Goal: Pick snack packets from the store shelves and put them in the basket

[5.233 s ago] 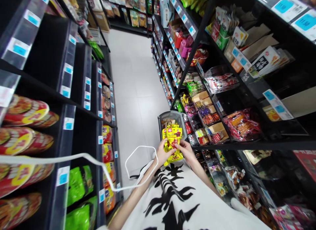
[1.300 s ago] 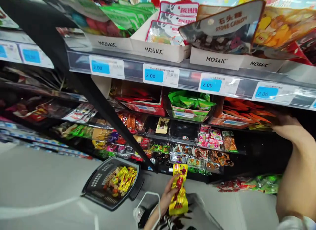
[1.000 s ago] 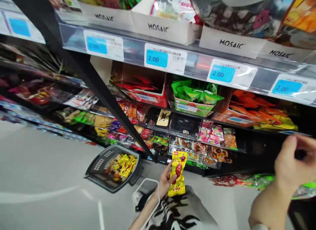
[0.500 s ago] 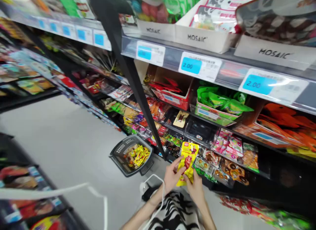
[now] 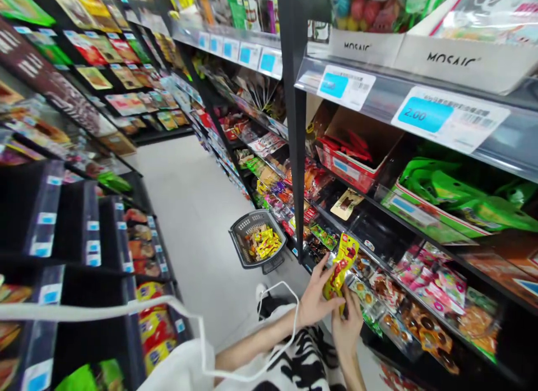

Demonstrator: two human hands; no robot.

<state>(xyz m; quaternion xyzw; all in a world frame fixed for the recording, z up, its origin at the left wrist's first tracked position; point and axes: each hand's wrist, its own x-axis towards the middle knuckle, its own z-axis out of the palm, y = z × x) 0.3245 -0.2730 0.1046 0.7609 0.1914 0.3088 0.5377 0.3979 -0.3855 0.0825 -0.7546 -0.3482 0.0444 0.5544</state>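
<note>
the yellow packet (image 5: 342, 262) is a slim, glossy pouch, bright yellow nearly all over, with a red picture running down the middle of its face and small darker markings near the top; its film catches the light and looks creased toward the bottom; its printed face is turned up toward the head camera; its long axis runs aslant, the upper end pointing away from the person and leaning rightward to the shelf trays, the lower end pointing back toward the person's body and a little left; it is held up in front of the person, clear of the shelf (image 5: 357, 217), between the two hands; the left hand (image 5: 317, 296) has its grip pinching the packet along the left edge, thumb low and fingers higher up; the right hand (image 5: 348, 326) has its grip closed at the lower end, where the fingertips seem to pinch the film, though they hide part of it; farther off, well apart from the hands, a grey basket (image 5: 257, 217) stands on the floor (image 5: 191, 189) beside the shelving, holding more yellow packets (image 5: 268, 242).
</note>
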